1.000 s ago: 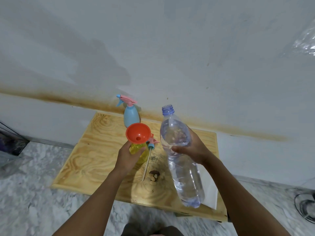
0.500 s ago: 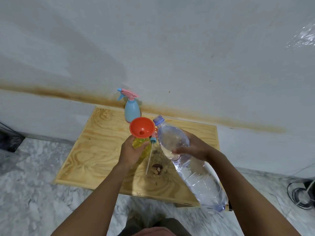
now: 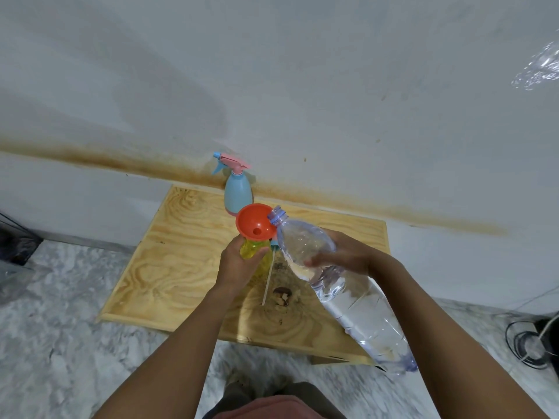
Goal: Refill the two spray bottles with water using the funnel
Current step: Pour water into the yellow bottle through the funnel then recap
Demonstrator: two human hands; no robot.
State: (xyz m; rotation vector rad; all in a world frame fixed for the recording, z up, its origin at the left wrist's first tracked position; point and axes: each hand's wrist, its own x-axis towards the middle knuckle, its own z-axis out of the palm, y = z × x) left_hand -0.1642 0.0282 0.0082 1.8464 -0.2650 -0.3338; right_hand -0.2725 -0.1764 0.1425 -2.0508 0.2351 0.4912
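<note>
Orange funnel (image 3: 255, 222), yellow bottle (image 3: 251, 247) clasped by left fingers (image 3: 234, 254) — right fingers (image 3: 322, 260) grasping water bottle (image 3: 357, 300)

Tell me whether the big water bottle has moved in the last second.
Yes: the water bottle has tipped leftward, its mouth now at the funnel rim, judged against the wooden board.

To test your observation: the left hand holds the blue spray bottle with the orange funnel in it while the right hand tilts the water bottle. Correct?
No: the head view shows the left hand holding the yellow spray bottle with the orange funnel; the blue spray bottle stands untouched behind.
</note>
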